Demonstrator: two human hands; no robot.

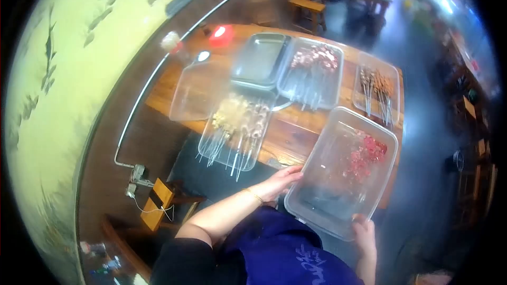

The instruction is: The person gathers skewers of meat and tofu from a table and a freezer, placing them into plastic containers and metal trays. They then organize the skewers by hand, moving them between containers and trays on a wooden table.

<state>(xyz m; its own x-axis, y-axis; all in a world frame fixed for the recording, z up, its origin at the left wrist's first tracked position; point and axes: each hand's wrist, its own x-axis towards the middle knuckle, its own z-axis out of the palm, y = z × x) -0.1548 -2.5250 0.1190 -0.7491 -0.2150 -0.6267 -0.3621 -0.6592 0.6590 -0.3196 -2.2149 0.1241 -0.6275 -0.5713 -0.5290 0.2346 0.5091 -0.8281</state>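
Note:
A large clear plastic tub (317,200) is tilted at the table's near right edge, with red meat pieces (367,155) lying in its far right part. My left hand (288,178) holds the tub's left side, fingers against the rim. At the near right corner, my right hand (363,230) grips the rim with bent fingers. Left of the tub, a clear tray holds pale and yellowish skewers (237,119), their sticks pointing toward me. Behind stand a tray of dark red and white skewers (315,60) and, farther right, a tray of brown skewers (380,85).
On the wooden table (290,140) are a greyish container (260,60), a clear lid or tray (194,92), a red item (221,36) and a jar (171,43). A wooden chair (157,206) with a phone and cable stands left. Other tables and stools stand behind.

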